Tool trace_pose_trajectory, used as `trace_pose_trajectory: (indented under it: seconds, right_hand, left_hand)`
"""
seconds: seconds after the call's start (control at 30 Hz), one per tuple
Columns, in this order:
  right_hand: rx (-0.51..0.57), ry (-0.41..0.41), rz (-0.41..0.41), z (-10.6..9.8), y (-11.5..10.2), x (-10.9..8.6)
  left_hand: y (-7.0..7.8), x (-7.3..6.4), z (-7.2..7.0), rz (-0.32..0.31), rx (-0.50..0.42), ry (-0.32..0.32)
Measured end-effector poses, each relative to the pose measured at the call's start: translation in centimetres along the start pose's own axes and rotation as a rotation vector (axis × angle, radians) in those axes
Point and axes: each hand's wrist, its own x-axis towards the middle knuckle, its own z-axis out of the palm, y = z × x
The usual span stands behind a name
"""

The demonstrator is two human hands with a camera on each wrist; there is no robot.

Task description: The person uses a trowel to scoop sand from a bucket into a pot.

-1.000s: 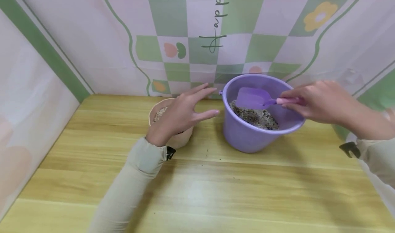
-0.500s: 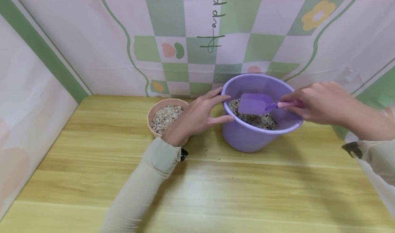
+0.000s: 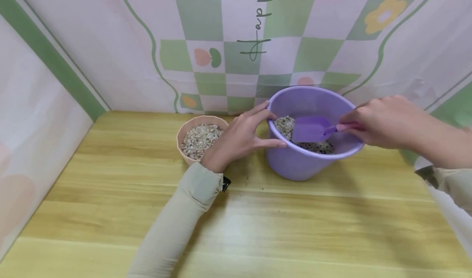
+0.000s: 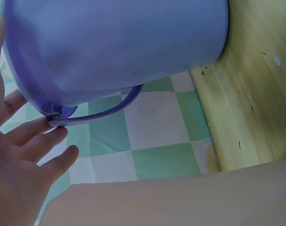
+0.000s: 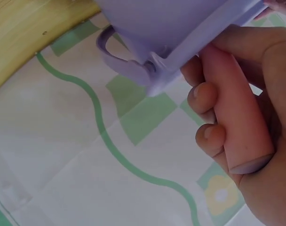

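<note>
A purple bucket [image 3: 295,167] stands on the wooden table, partly filled with mixed dark and light grit [image 3: 284,125]. My left hand [image 3: 243,136] touches its left rim, fingers fairly straight and spread, the thumb along the outer wall; in the left wrist view a fingertip lies at the bucket handle's joint. My right hand [image 3: 387,120] grips the pink handle [image 5: 239,113] of a small purple shovel [image 3: 312,129], with fingers curled round it. The shovel's blade is tilted down at the grit inside the bucket, hiding part of it.
Left of the bucket stands a peach pot [image 3: 180,141] of pale gravel, partly behind my left forearm. The bucket's hanging handle [image 4: 110,110] shows in the left wrist view. A checkered cloth [image 3: 241,57] covers the wall behind the table [image 3: 221,233]. Tiny specks lie before the bucket.
My left hand has moved right, away from over the pot, onto the bucket's rim, uncovering the pale gravel. The shovel in my right hand has come lower, down to the grit.
</note>
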Motion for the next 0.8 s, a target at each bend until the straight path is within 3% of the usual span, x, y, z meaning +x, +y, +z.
trace_pose_trajectory:
  seconds: [0.3, 0.53, 0.8]
  right_hand:
    - [-0.020, -0.059, 0.030, -0.3, 0.5, 0.3]
    - [-0.050, -0.121, -0.002, -0.7, 0.6, 1.1]
    - [-0.098, -0.182, 0.004, -1.2, 0.1, 1.9]
  left_hand:
    - [0.1, 0.0, 0.1, -0.020, 0.003, 0.002]
    - [0.0, 0.0, 0.1, -0.002, 0.000, 0.015]
    - [-0.1, 0.0, 0.2, -0.025, -0.003, 0.010]
